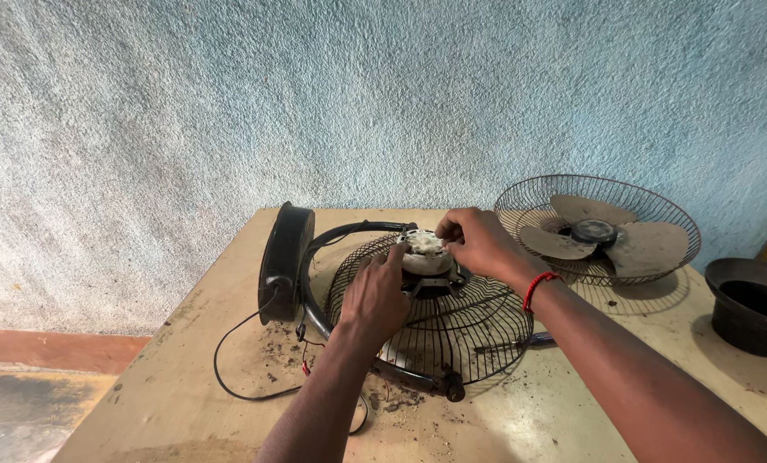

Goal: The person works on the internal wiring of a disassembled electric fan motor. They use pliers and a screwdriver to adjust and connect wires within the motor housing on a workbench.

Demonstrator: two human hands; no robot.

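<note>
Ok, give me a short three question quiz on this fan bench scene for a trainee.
1. True or false: both hands, the left hand and the right hand, are on the motor.
2. Multiple choice: where do the loose blades lie? A) on the floor B) in the far guard C) on the motor
3. Fill in: the motor sits in the middle of the near wire ___.

Key: 1 true; 2 B; 3 guard.
</note>
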